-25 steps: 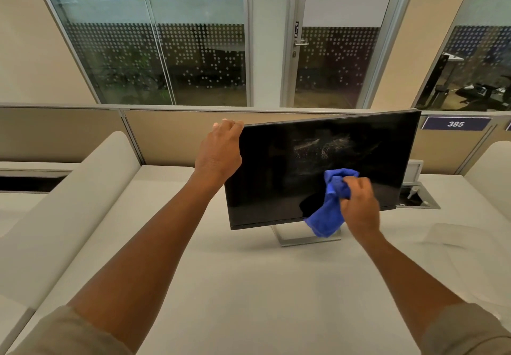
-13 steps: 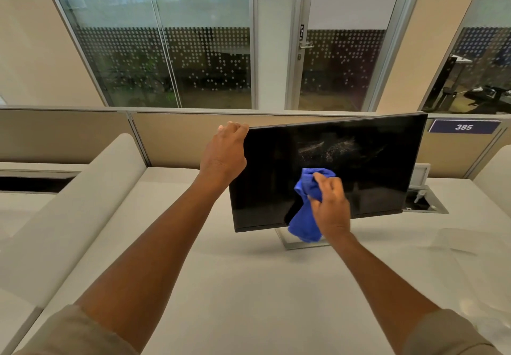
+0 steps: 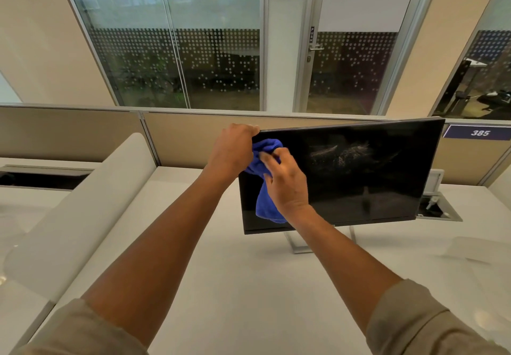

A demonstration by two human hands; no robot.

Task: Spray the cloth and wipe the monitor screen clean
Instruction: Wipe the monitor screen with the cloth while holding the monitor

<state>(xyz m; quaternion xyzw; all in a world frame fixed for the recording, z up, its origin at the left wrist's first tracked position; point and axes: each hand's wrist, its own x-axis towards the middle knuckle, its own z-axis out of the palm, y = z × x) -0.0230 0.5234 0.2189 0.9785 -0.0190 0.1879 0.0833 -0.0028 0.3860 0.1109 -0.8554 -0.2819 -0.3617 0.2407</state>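
A black monitor (image 3: 367,186) stands on a silver foot on the white desk, tilted, with a patch of pale spray specks in the upper middle of its screen. My left hand (image 3: 233,147) grips the monitor's top left corner. My right hand (image 3: 286,182) is closed on a blue cloth (image 3: 264,202) and presses it against the upper left part of the screen, right beside my left hand. The cloth's loose end hangs down toward the lower bezel. No spray bottle is in view.
The white desk (image 3: 249,285) stretches toward me. A beige partition (image 3: 179,139) runs behind the monitor. A cable hatch (image 3: 439,211) sits in the desk at the right. A curved white divider (image 3: 83,202) rises on the left.
My right hand has carried the blue cloth across the screen from the lower middle leftward and upward to the top left corner. My left hand has kept its hold on the corner.
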